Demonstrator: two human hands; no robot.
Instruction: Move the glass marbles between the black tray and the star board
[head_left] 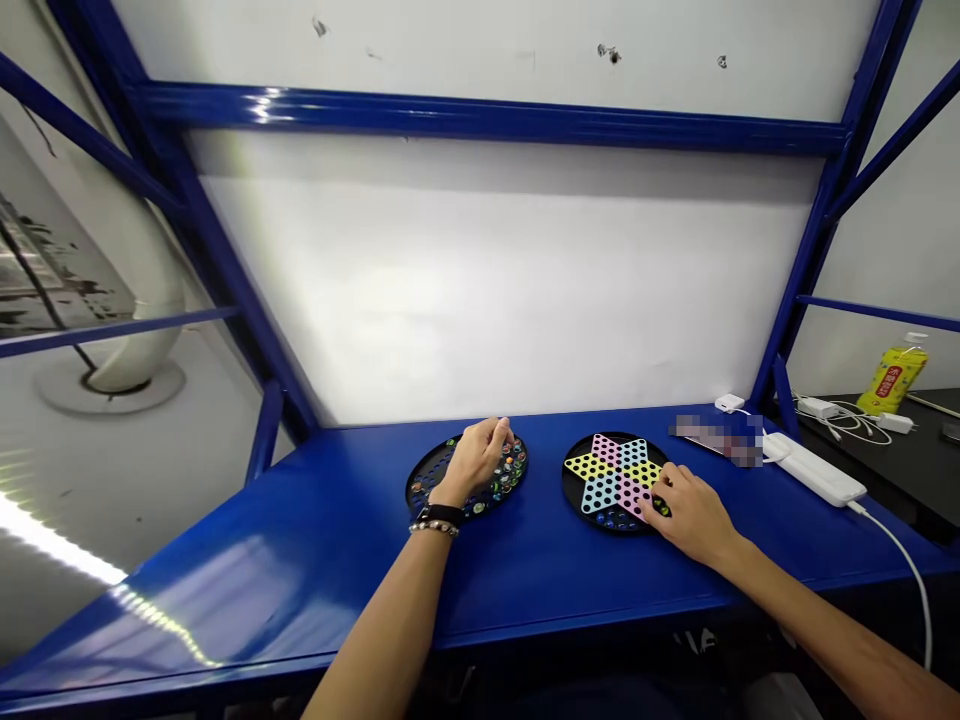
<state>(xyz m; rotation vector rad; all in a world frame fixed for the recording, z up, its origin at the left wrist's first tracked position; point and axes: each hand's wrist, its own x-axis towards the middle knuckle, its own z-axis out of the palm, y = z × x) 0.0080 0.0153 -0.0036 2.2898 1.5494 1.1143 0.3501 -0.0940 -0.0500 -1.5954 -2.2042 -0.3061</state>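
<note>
While the left hand [478, 458] curls over the marble tray [424, 482], its grip is unclear. The right hand [694, 512] rests loose on the star board [600, 468].

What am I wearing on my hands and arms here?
Both forearms show no sleeves, and there are no gloves. The left hand has a black band and a beaded bracelet at its wrist. The right hand has nothing at its wrist.

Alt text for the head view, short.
A person's left hand rests over a round black tray of marbles; the right hand touches the near edge of a round board with a pastel star. Both lie side by side on a blue table.
</note>
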